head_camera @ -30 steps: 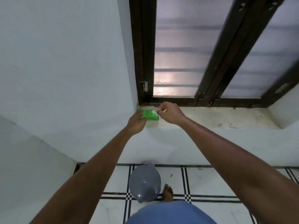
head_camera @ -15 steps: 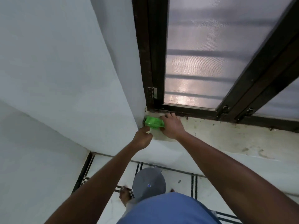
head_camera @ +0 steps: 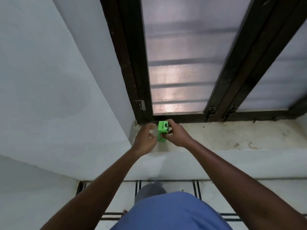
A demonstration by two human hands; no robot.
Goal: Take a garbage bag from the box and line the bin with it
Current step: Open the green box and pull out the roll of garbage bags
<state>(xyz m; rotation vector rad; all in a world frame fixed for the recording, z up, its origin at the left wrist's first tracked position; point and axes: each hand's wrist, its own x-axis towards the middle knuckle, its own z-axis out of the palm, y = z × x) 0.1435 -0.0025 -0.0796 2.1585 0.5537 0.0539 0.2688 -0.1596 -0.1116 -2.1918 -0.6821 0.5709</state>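
A small bright green box (head_camera: 162, 130) with dark print is held on end over the left corner of the window sill (head_camera: 232, 136). My right hand (head_camera: 176, 134) grips it from the right, fingers wrapped around its top and lower side. My left hand (head_camera: 146, 138) hovers just left of the box with fingers curled and apart, holding nothing. The grey bin (head_camera: 150, 190) stands on the floor below the sill, mostly hidden behind my blue shirt (head_camera: 171, 213).
A dark-framed window (head_camera: 179, 63) with frosted panes rises behind the sill. A white wall (head_camera: 58, 80) closes in on the left. The floor (head_camera: 249, 193) is white tile with black lines.
The box was lying flat on the sill; my right hand has now lifted it and turned it on end. My left hand has come up beside it.
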